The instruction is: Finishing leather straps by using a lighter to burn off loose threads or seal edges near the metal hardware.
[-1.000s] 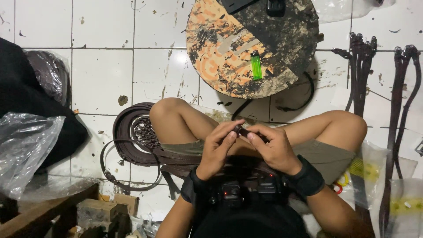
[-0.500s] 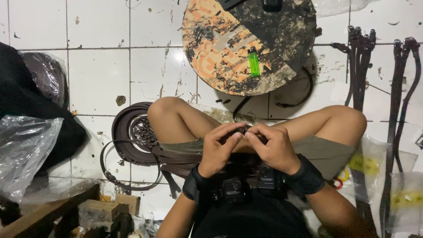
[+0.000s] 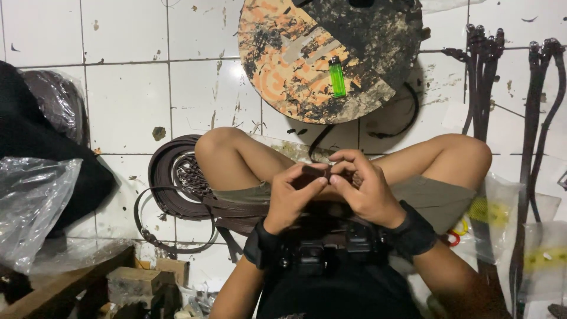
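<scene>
Your left hand [image 3: 289, 198] and right hand [image 3: 366, 189] meet over your lap, both grips narrow and pinched on a small dark strap piece [image 3: 316, 172] held between the fingertips just above your crossed legs. You seem to be in the middle of fine finger work on that piece, folding or threading its end; which, I cannot tell. The next move likely calls for a steady pinch and small, precise finger shifts. To your left a coil of brown straps [image 3: 177, 183] lies on the tiled floor [image 3: 124, 94]. Farther out, a green lighter [image 3: 337, 77] rests on the round stained board [image 3: 295, 59].
</scene>
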